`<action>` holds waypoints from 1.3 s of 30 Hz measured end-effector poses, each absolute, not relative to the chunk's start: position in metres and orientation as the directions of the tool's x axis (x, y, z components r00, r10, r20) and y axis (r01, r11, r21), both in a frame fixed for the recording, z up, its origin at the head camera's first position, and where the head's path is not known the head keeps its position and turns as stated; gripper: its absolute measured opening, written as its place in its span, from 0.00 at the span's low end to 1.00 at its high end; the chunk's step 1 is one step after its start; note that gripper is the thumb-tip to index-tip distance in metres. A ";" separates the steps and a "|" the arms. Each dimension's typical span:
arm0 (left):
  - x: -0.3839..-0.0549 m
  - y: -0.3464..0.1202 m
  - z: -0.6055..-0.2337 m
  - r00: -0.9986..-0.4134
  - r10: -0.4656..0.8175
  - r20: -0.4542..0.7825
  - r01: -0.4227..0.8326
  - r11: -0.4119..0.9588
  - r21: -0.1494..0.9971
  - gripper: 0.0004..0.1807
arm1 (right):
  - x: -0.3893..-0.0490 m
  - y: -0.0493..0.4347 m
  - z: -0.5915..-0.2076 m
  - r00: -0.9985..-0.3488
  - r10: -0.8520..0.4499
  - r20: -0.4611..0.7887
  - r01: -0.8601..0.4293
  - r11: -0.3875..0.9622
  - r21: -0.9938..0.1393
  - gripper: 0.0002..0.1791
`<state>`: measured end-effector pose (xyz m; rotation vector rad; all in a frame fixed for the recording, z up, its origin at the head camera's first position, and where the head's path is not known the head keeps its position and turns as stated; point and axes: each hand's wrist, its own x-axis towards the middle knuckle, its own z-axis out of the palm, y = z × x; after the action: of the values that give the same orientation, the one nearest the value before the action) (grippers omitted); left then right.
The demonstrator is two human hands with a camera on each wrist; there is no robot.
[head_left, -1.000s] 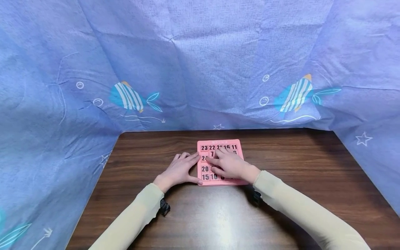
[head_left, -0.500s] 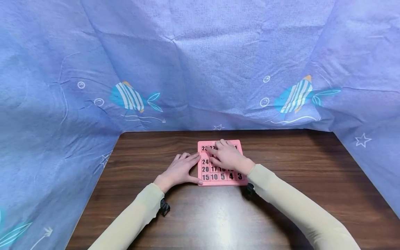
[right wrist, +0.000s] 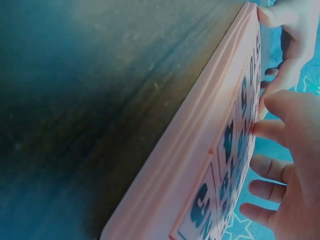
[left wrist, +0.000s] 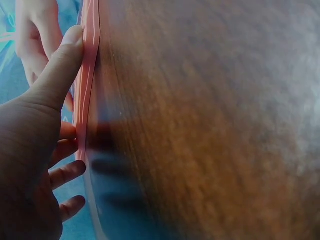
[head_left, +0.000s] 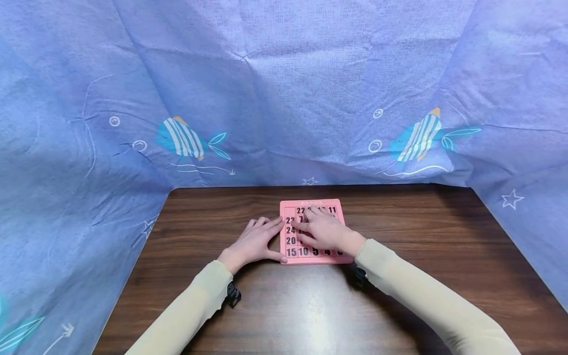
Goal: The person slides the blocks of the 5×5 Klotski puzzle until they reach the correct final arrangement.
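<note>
A pink sliding number puzzle [head_left: 310, 259] with black numbers lies flat on the table. Its top-left cell shows plain pink, with tile 23 [head_left: 290, 220] just below it and tile 24 [head_left: 290, 230] under that. My left hand [head_left: 254, 240] braces the puzzle's left side, fingers extended along the edge and thumb at the near left corner. Over the tiles lies my right hand [head_left: 326, 231], its index fingertip at tile 23 and the other fingers spread, hiding much of the middle. In the right wrist view, the puzzle [right wrist: 200, 130] appears edge-on beside the fingers.
The puzzle rests on a dark wood-grain table [head_left: 199, 207]. A blue cloth [head_left: 301, 98] printed with fish hangs behind and at both sides. A black wrist device [head_left: 233, 294] sits under the left cuff; another is under the right one.
Tile 24 and then tile 23 have slid one cell toward me, leaving the top-left cell vacant. My right hand moved away to the top row, then back nearer. The left hand stayed put.
</note>
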<state>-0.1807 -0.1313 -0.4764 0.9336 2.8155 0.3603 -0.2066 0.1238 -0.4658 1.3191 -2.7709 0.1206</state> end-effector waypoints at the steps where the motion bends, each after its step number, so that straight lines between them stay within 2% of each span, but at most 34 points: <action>1: -0.181 -0.132 -0.476 -0.795 0.602 -0.068 0.566 0.778 0.270 0.59 | -0.207 0.124 -0.466 -0.625 -0.773 0.105 -0.780 0.624 -0.048 0.24; 4: -0.181 -0.133 -0.477 -0.795 0.604 -0.061 0.570 0.778 0.264 0.60 | -0.210 0.125 -0.467 -0.651 -0.747 0.137 -0.758 0.648 -0.071 0.24; 8: -0.181 -0.132 -0.478 -0.793 0.606 -0.063 0.572 0.776 0.267 0.60 | -0.217 0.128 -0.471 -0.743 -0.648 0.170 -0.665 0.744 -0.071 0.24; 11: -0.181 -0.132 -0.480 -0.795 0.603 -0.070 0.567 0.778 0.270 0.60 | -0.219 0.130 -0.476 -0.779 -0.602 0.175 -0.619 0.784 -0.055 0.24; 19: -0.181 -0.132 -0.480 -0.793 0.606 -0.065 0.573 0.777 0.261 0.60 | -0.219 0.123 -0.478 -0.761 -0.630 0.153 -0.642 0.766 -0.042 0.28; 27: -0.181 -0.130 -0.478 -0.787 0.614 -0.063 0.579 0.770 0.270 0.60 | -0.219 0.114 -0.473 -0.770 -0.630 0.098 -0.638 0.764 -0.096 0.30; 33: -0.181 -0.131 -0.477 -0.792 0.605 -0.080 0.566 0.777 0.277 0.60 | -0.220 0.130 -0.471 -0.793 -0.595 0.127 -0.608 0.787 -0.108 0.28; 39: -0.180 -0.131 -0.476 -0.795 0.601 -0.083 0.560 0.779 0.284 0.60 | -0.219 0.154 -0.475 -0.816 -0.559 0.146 -0.571 0.819 -0.056 0.29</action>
<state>-0.1801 -0.1309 -0.4760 0.9217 2.8013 0.3680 -0.2189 0.1538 -0.4747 0.8985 -2.8780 0.1475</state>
